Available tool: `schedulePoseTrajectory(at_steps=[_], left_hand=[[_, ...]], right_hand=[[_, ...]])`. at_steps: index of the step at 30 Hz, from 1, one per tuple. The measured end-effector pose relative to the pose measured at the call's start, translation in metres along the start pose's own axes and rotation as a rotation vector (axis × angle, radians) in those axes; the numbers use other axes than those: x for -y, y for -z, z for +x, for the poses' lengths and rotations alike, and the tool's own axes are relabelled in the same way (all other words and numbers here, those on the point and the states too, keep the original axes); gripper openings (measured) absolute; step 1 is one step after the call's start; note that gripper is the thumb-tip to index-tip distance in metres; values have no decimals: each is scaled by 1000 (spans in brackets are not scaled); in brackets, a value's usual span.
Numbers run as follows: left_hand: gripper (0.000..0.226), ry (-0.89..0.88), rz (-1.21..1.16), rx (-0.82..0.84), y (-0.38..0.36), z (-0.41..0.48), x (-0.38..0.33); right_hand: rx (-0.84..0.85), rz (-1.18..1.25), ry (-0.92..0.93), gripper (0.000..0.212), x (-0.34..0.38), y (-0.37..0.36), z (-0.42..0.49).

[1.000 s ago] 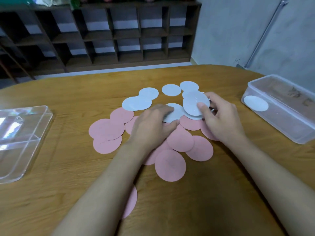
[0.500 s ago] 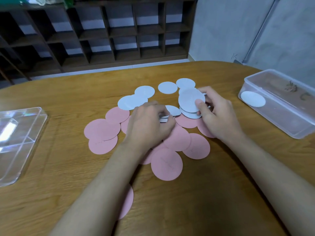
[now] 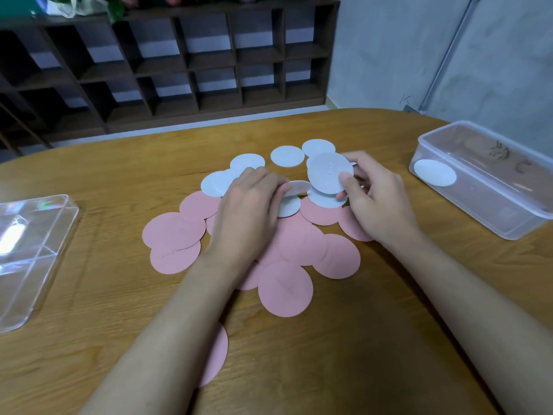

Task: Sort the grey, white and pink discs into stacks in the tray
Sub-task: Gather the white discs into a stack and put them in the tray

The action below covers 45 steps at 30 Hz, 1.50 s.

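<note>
At the middle of the wooden table (image 3: pixel 374 363), toward its far edge, the left hand (image 3: pixel 248 211) has just changed its job. A second ago it lay flat on a pale grey disc (image 3: pixel 296 187). Now its fingertips pinch that disc, which is tipped up off the pile with its free edge toward the right hand (image 3: pixel 377 202).

The right hand grips a small stack of grey discs (image 3: pixel 327 172), thumb pressed on the top face and fingers curled behind. It carries the stack higher than before, clear of the table. So one more grey disc seems about to join that stack, and the grey sort looks under way rather than finished.

Several pale discs (image 3: pixel 287 156) lie loose nearer the far edge, and the pink discs (image 3: pixel 285 290) are spread untouched over the near middle, one partly under the left forearm. A single white disc (image 3: pixel 434 172) lies in the plastic box (image 3: pixel 484 211) at the right edge. A clear tray (image 3: pixel 45 235) sits at the left edge with no discs visible in it, so most of the sorting is yet to do.
</note>
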State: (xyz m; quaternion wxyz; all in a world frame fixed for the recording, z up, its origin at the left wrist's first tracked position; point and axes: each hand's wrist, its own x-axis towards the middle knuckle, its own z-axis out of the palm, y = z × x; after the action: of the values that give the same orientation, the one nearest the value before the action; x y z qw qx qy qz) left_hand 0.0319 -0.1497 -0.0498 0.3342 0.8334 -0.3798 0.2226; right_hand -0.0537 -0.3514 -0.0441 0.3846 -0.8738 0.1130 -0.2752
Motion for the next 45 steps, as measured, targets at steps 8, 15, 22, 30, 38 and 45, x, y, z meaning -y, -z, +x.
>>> schedulePoseTrajectory(at_steps=[8,15,22,30,38,45], left_hand=[[13,182,-307,-27,10,4,-13],[8,405,-485,3,10,3,-16],[13,378,-363,16,8,2,-11],[54,274,77,316,6,-1,-6],[52,238,92,219,4,-1,-1],[43,196,37,49,7,1,-1]], right_hand=[[56,50,-12,30,3,-1,-2],[219,228,-64,28,7,-4,-4],[207,175,-31,34,10,-5,-6],[163,-44,0,36,7,0,-4],[135,-69,-19,37,4,0,-2],[129,-94,8,35,5,-1,-3]])
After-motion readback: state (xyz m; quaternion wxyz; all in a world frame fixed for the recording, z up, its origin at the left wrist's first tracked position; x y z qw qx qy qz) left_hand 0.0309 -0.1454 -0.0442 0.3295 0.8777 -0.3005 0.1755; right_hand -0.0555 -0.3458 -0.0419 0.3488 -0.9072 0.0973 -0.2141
